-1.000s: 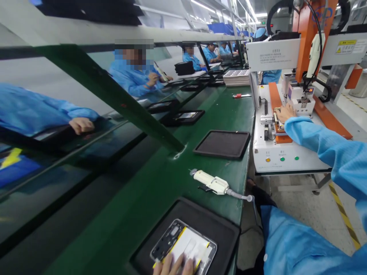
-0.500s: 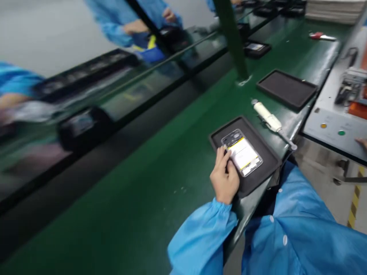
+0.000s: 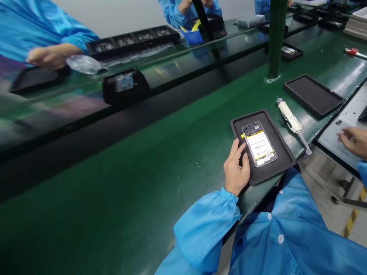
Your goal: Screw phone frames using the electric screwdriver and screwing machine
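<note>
An opened smartphone (image 3: 259,144) lies in a shallow black tray (image 3: 269,173) at the front edge of the green bench. Its inside faces up, with a white, yellow-edged battery area and a small yellow tab at its left side. My left hand (image 3: 236,168) rests at the tray's left rim, fingers stretched and apart, the fingertips close beside the phone. At the right edge, my right hand (image 3: 354,140) hovers over the pale panel of a machine (image 3: 334,147), fingers loosely bent with nothing visible in them. To the tray's right lies a cream electric screwdriver (image 3: 291,120).
Beyond the screwdriver sits another black tray (image 3: 314,95). A green post (image 3: 276,42) rises from the bench. Tiny bits (image 3: 196,164) lie left of my hand. Across the divider, co-workers in blue sleeves (image 3: 71,34) handle things near a long black parts bin (image 3: 132,42).
The view has swung left, so the bench things appear farther right. My left hand's fingertips have drawn back from the phone. My right hand has come farther in over the panel.
</note>
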{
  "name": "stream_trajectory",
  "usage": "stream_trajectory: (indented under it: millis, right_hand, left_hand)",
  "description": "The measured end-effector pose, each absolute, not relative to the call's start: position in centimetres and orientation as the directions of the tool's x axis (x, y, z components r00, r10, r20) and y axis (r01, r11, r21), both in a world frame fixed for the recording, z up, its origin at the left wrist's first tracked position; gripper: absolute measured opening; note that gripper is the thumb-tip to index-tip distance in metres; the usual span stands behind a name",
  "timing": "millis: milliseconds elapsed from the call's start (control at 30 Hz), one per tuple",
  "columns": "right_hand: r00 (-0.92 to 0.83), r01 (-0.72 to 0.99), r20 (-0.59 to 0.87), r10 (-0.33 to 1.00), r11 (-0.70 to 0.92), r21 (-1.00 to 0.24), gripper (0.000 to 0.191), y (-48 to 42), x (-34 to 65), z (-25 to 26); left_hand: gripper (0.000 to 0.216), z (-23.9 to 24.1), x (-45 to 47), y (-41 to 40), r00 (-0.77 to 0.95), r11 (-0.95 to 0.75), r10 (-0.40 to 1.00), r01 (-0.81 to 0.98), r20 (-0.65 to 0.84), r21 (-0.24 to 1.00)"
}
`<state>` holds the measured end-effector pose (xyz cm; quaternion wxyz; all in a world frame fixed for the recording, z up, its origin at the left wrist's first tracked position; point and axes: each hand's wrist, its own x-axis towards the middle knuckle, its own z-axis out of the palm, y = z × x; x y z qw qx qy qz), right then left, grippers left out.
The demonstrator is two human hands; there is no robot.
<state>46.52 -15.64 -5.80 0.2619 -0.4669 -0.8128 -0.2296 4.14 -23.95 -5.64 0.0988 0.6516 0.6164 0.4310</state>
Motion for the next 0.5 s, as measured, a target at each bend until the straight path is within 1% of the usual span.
stream_trajectory:
  millis: [67, 100, 167, 200, 267, 333, 367, 433, 500]
  right_hand:
    - [-0.573, 0.799, 0.586, 0.573, 0.549, 0.244, 0.024, -11.6, 42.6, -4.1]
    - [-0.635, 0.759, 0.531, 0.561, 0.582, 0.293, 0.029, -9.7, 40.9, -3.3]
    - [-0.765, 0.642, 0.377, 0.522, 0.669, 0.375, 0.049, -6.5, 37.7, -2.2]
    - [-0.83, 0.558, 0.295, 0.474, 0.724, 0.405, 0.056, -5.2, 36.3, -1.9]
    - [-0.94, 0.341, 0.14, 0.312, 0.824, 0.453, 0.058, -3.2, 33.8, -1.6]
    - [-0.988, 0.151, 0.041, 0.149, 0.873, 0.464, 0.05, -1.9, 31.8, -1.7]
    - [-0.996, 0.086, 0.006, 0.093, 0.885, 0.457, 0.044, -1.4, 31.1, -1.9]
    - [-0.999, 0.031, -0.021, 0.043, 0.908, 0.419, 0.035, -0.8, 30.3, -2.1]
    - [-0.998, 0.065, 0.023, 0.061, 0.94, 0.335, 0.031, -0.6, 30.6, -2.3]
  left_hand:
    - [0.037, -5.6, 4.2, -23.9, -0.137, -0.219, 0.883, 0.725, 0.449, 0.653]
    - [0.037, -5.7, 4.2, -23.8, -0.139, -0.218, 0.881, 0.728, 0.452, 0.65]
    - [0.036, -5.7, 4.3, -23.8, -0.146, -0.213, 0.879, 0.731, 0.454, 0.648]
    - [0.036, -5.7, 4.3, -23.8, -0.151, -0.207, 0.88, 0.732, 0.451, 0.649]
    - [0.036, -5.7, 4.3, -23.7, -0.159, -0.195, 0.884, 0.73, 0.44, 0.655]
    - [0.036, -5.7, 4.3, -23.6, -0.161, -0.188, 0.888, 0.728, 0.431, 0.659]
    - [0.036, -5.7, 4.3, -23.5, -0.16, -0.186, 0.889, 0.729, 0.428, 0.659]
    - [0.037, -5.7, 4.3, -23.5, -0.154, -0.188, 0.89, 0.733, 0.429, 0.653]
    - [0.036, -5.8, 4.3, -23.4, -0.143, -0.195, 0.889, 0.742, 0.436, 0.642]
